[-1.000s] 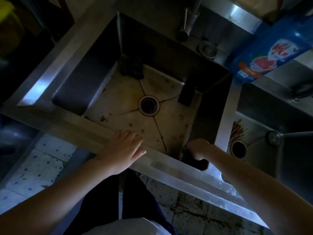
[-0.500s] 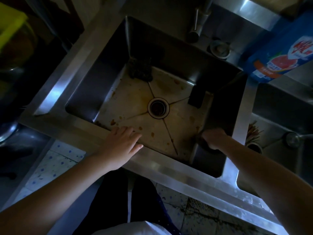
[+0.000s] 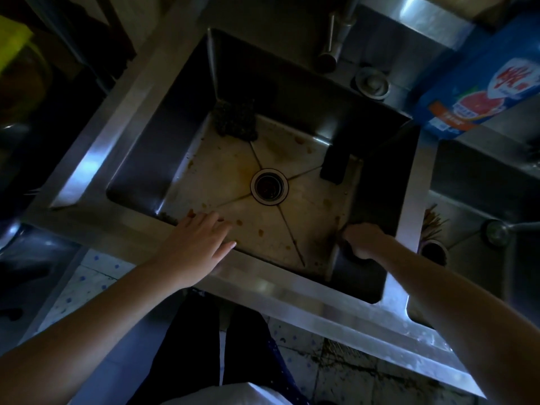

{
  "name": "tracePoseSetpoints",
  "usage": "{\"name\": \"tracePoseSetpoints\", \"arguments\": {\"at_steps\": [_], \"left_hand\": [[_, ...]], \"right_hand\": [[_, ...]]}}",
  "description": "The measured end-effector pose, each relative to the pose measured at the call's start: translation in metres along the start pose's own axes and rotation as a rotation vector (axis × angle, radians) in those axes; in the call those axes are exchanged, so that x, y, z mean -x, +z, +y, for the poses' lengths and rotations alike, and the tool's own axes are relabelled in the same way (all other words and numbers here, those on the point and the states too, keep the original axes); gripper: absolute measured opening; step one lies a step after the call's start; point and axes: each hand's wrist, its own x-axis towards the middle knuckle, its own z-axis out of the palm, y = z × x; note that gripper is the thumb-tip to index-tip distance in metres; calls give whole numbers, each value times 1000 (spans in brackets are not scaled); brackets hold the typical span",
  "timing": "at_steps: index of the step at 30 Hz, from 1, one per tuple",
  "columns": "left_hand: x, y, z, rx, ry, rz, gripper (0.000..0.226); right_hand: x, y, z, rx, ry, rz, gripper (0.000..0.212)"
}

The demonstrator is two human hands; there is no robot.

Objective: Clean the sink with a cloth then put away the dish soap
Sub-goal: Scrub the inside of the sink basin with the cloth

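Note:
A steel sink (image 3: 163, 112) has a stained floor with brown spots around its drain (image 3: 268, 187). My left hand (image 3: 195, 244) lies flat on the front rim, its fingers straight and reaching over the edge. My right hand (image 3: 363, 239) is inside the basin, low against the right wall near the front corner. Its fingers curl round a dark cloth (image 3: 349, 254) that barely shows in the shadow. The blue dish soap (image 3: 479, 92) with a grapefruit label stands on the ledge at the back right.
A dark scouring pad (image 3: 235, 122) lies in the back left corner and a dark block (image 3: 334, 166) leans by the right wall. The faucet (image 3: 336, 39) hangs over the back. A second basin to the right holds chopsticks (image 3: 434, 222) and a ladle (image 3: 496, 230).
My right hand has slid with the cloth from the front right corner farther back along the right wall. My left hand has stayed on the front rim.

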Motion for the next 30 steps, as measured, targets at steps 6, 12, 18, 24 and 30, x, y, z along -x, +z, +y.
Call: {"name": "tracePoseSetpoints", "arguments": {"at_steps": [6, 12, 18, 24, 30], "left_hand": [[-3, 3, -7, 71, 11, -23, 44], [-4, 6, -19, 66, 8, -60, 44], [4, 3, -40, 92, -9, -61, 39], [3, -1, -61, 83, -24, -24, 31], [0, -9, -86, 56, -60, -18, 34]], "right_hand": [[18, 31, -32, -259, -72, -118, 32], [26, 31, -45, -572, -39, -173, 31], [26, 23, -48, -932, 20, -200, 20], [27, -14, -82, -1252, 8, -220, 23], [22, -62, -131, -1373, -186, -245, 32]]}}
